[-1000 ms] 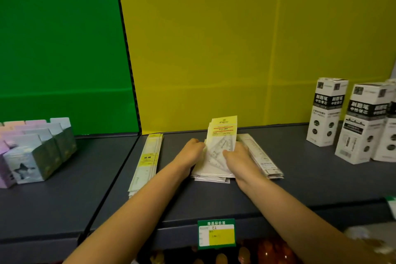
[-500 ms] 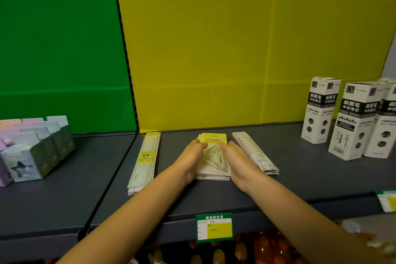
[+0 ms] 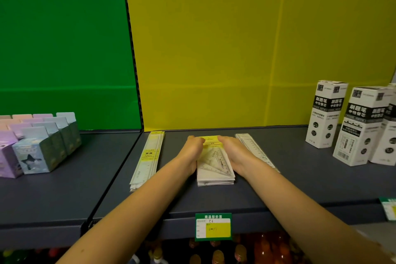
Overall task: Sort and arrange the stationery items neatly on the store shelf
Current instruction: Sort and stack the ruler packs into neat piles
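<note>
Fingers (image 3: 224, 141): left hand (image 3: 191, 152), right hand (image 3: 234, 153) pressed flat on stack (image 3: 214, 169) sides
Stack: long axis front-to-back
Count: two ruler piles (image 3: 147, 158), three boxes (image 3: 362, 126)

Shelf (image 3: 278, 178): smooth, matt dark grey; looks like painted metal.
Stack (image 3: 214, 169): clear glossy plastic sleeves, yellow paper headers.
Ruler packs (image 3: 147, 161), left of stack: glossy clear film, paper inserts.
White boxes (image 3: 325, 113), far right of stack: smooth printed card.
Pastel boxes (image 3: 36, 156), far left of stack: smooth card.
Yellow panel (image 3: 235, 49), behind stack: creased sheet, faint sheen.
Tag (image 3: 213, 227), below stack: printed paper.
</note>
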`<state>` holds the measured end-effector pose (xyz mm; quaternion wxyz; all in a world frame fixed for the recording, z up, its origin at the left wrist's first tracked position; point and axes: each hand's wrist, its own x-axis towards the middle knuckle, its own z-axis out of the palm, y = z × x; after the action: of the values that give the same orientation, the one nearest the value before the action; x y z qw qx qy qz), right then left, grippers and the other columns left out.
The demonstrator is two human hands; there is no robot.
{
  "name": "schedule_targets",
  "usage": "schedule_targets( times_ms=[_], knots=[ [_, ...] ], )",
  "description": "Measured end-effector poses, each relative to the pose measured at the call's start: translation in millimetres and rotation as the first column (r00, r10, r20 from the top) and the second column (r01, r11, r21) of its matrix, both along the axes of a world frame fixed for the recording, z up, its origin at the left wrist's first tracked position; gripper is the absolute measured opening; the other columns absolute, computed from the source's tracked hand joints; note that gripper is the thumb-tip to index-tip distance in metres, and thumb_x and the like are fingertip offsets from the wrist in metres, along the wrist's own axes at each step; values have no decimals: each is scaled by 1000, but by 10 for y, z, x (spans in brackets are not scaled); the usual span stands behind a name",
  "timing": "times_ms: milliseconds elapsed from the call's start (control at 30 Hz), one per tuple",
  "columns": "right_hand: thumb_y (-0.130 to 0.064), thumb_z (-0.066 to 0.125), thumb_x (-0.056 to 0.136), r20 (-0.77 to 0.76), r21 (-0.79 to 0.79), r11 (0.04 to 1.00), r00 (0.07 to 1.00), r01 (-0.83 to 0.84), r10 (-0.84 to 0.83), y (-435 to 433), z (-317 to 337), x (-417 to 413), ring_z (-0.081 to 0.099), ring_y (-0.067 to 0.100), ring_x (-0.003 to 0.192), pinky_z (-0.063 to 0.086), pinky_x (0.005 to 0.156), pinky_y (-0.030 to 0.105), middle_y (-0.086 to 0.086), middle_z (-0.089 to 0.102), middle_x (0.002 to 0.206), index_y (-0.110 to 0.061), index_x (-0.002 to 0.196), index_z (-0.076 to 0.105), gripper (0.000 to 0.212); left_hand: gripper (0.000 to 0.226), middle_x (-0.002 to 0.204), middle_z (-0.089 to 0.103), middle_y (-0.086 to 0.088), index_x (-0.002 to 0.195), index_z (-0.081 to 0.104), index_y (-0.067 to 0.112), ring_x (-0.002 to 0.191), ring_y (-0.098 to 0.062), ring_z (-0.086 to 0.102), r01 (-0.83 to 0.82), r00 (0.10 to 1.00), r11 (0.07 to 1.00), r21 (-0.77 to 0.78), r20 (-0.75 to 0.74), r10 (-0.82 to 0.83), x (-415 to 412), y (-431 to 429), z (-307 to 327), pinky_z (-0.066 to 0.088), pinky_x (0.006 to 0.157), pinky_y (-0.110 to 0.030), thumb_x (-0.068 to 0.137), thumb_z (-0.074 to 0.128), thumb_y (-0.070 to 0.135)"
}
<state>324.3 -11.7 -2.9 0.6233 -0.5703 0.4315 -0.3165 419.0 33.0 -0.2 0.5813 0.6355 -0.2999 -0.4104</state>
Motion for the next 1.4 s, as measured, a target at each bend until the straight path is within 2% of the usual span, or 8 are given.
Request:
schedule_targets(
  times_ms=[133, 400, 600, 700, 800, 900, 1067, 1400],
  knots=[
    [-34, 38, 93, 19, 20, 1000, 1000, -11, 10, -70, -48, 8, 44, 30, 129, 33, 110, 48, 13, 47, 140, -9, 136, 40, 50, 52, 146, 34, -16, 145, 17, 8, 129, -31, 40, 2, 1000, 999, -33, 12, -1, -8, 16, -13, 40, 91, -35, 97, 34, 14],
    [-24, 30, 100, 189, 89, 994, 981, -67, 49, 227, -68, -261, 64, 19, 84, 51, 79, 35, 6, 66, 94, -10, 113, 55, 32, 26, 116, 60, -16, 119, 46, 8, 95, -26, 61, 37, 990, 991, -125, -129, -53, -39, 261, -183, 50, 70, -34, 97, 34, 13],
    [-26, 31, 99, 137, 54, 997, 990, -52, 45, 327, -41, -129, 61, 30, 111, 42, 104, 47, 16, 64, 120, -7, 123, 55, 39, 38, 121, 59, -18, 133, 40, 5, 97, -27, 58, 16, 997, 992, -124, -73, -25, -74, 309, -174, 47, 64, -31, 96, 34, 14],
    [-26, 32, 99, 33, -18, 996, 996, -86, 87, 409, 40, -112, 55, 23, 116, 37, 107, 38, 8, 58, 128, -8, 127, 49, 38, 38, 127, 55, -14, 133, 39, 7, 112, -29, 55, 24, 998, 996, -88, -49, -29, -48, 326, -123, 48, 85, -36, 96, 33, 14],
    [-26, 33, 100, -86, -160, 981, 992, -106, 93, 473, 188, -98, 30, 20, 138, 25, 110, 32, 2, 36, 145, -7, 143, 24, 49, 48, 142, 40, -7, 141, 28, 10, 131, -27, 39, 22, 997, 998, -57, 77, -18, 32, 372, -41, 32, 107, -37, 95, 39, 17],
    [-28, 34, 99, -118, -286, 952, 990, -109, 78, 424, 291, 22, 14, 21, 145, 19, 114, 36, 2, 12, 158, -13, 148, 11, 56, 44, 140, 42, -8, 137, 37, 9, 130, -24, 38, -77, 965, 991, -112, 240, 102, 304, 482, 61, 30, 102, -30, 93, 42, 13],
    [-19, 40, 96, -94, -246, 951, 981, -188, 170, 483, 274, 590, 27, 24, 140, 23, 116, 39, 6, 36, 144, -6, 142, 28, 49, 39, 139, 44, -12, 132, 42, 5, 121, -25, 43, -236, 895, 965, -115, 361, 262, 951, 687, 108, 31, 88, -29, 93, 40, 6],
    [-8, 35, 95, -95, -31, 992, 988, -124, 120, 645, 142, 1239, 43, 29, 127, 35, 110, 40, 16, 46, 136, -2, 133, 39, 39, 42, 140, 40, -18, 133, 33, 0, 110, -22, 43, -156, 871, 973, 172, 489, 53, 1041, 695, -32, 27, 82, -27, 97, 30, 20]
  ],
)
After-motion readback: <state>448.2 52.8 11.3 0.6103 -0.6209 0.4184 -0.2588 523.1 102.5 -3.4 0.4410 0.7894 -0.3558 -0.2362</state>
